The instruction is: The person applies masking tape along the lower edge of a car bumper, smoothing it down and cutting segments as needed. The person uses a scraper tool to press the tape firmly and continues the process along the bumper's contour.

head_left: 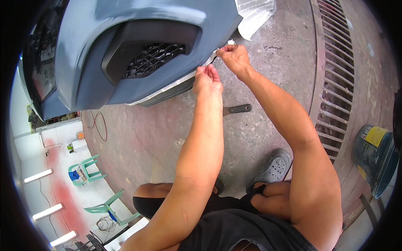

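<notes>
The grey car bumper (167, 79) fills the upper left, with a black mesh grille (155, 58) set in its dark recess. Pale masking tape (167, 87) runs along its lower edge, above a black lower trim. My left hand (207, 79) is at that edge, palm up, its curled fingers closed at the tape. Farther along, near the bumper's corner, my right hand (235, 59) pinches the light strip between thumb and fingers. A putty knife (240, 108) with a black handle lies on the floor beside my left forearm, its blade partly hidden.
A ribbed metal drain grate (335, 96) crosses the floor at right, with a dark bucket (372, 154) beyond it. White sheeting (255, 16) lies past the bumper's corner. Green plastic chairs (86, 170) and a thin looped hose (100, 127) are at left. My grey clog (276, 165) is below.
</notes>
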{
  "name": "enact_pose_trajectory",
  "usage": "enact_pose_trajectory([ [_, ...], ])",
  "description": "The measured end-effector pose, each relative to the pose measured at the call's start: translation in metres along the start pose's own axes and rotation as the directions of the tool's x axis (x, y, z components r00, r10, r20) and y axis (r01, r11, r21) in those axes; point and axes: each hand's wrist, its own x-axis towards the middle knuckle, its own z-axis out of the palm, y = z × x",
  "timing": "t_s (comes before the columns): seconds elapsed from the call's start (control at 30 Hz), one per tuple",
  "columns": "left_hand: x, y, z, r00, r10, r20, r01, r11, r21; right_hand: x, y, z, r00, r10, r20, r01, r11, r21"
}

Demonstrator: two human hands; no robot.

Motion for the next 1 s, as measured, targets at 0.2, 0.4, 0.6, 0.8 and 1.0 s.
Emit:
enact_pose_trajectory([
  [0.2, -0.009, 0.005, -0.004, 0.993, 0.112, -0.027, -0.11, 0.993, 0.051, -0.005, 0.003, 0.001, 1.0, 0.005, 0.024, -0.004, 0.998, -0.059],
  [0.4, -0.008, 0.011, -0.014, 0.991, 0.133, -0.02, -0.132, 0.99, 0.05, -0.009, 0.007, 0.008, 0.996, -0.077, 0.052, 0.084, 0.986, -0.143],
  [0.6, -0.005, 0.011, -0.02, 0.992, 0.126, -0.014, -0.125, 0.991, 0.044, -0.011, 0.008, 0.011, 0.991, -0.106, 0.081, 0.118, 0.978, -0.171],
  [0.8, -0.006, 0.013, -0.018, 0.995, 0.099, -0.032, -0.097, 0.995, 0.035, -0.008, 0.008, 0.013, 0.989, -0.139, 0.041, 0.144, 0.964, -0.221],
  [1.0, -0.003, 0.016, -0.02, 0.996, 0.084, 0.009, -0.085, 0.994, 0.064, -0.009, 0.005, 0.015, 0.992, -0.127, 0.03, 0.13, 0.959, -0.252],
])
